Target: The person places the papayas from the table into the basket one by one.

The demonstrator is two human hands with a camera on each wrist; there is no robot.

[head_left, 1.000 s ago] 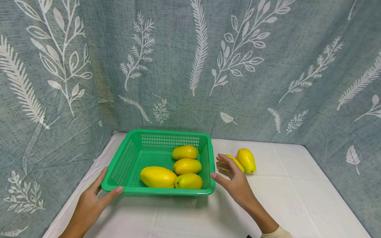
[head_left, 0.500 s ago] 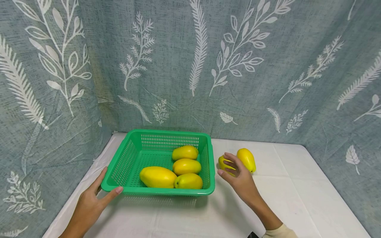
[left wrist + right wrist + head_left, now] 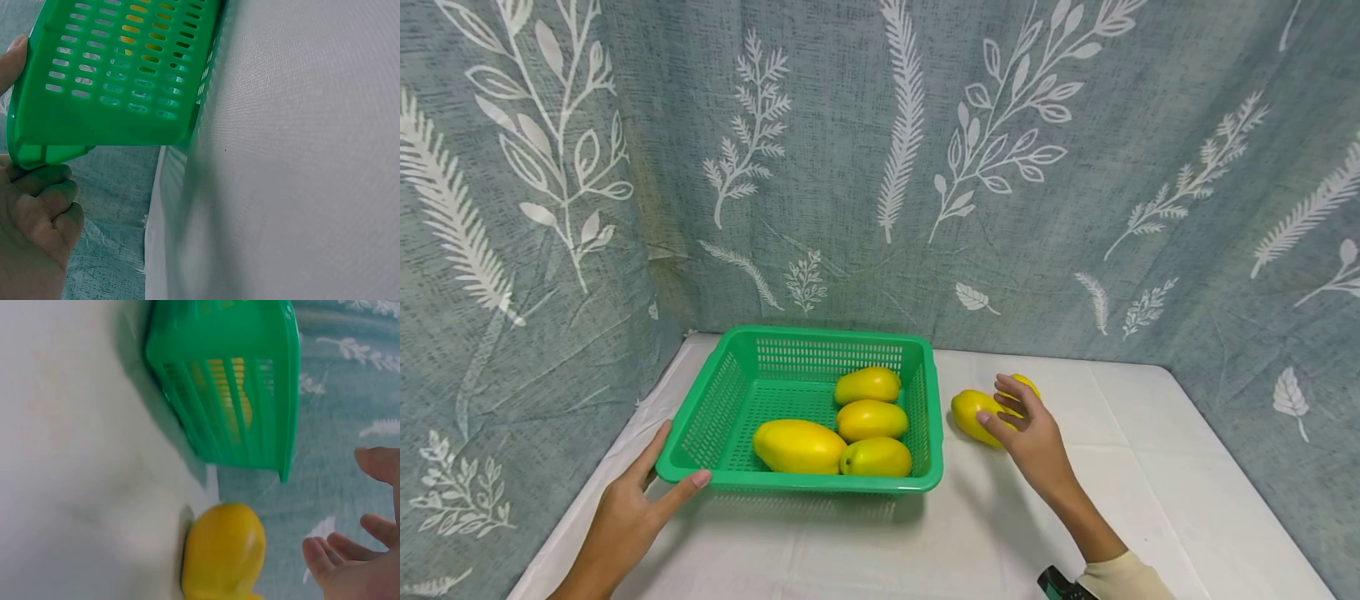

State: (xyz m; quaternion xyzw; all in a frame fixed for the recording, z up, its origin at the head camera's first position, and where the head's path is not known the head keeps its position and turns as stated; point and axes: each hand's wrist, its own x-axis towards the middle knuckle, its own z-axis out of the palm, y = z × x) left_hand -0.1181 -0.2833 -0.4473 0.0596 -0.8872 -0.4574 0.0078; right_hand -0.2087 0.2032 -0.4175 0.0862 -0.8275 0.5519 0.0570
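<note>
My left hand (image 3: 625,517) grips the front left corner of a green plastic basket (image 3: 820,482), thumb on the front rim and the other fingers along the left side. In the left wrist view, these fingers (image 3: 59,200) curl at the rim corner. Several yellow papayas (image 3: 797,447) lie in the basket's front and right part. Right of the basket, my right hand (image 3: 1036,442) is held over two more papayas, fingers loosely bent and holding nothing. One papaya (image 3: 972,417) shows mostly; the farther papaya (image 3: 1027,384) is largely hidden behind the fingers.
A white cloth (image 3: 1150,483) covers the table. Blue-grey curtains (image 3: 850,167) with white leaf prints hang behind and at both sides. A dark device (image 3: 1060,583) is worn by the right sleeve (image 3: 1123,577).
My right hand has moved right, away from the basket's right rim, past the nearer papaya to over the farther one. The left hand and the basket have stayed in place.
</note>
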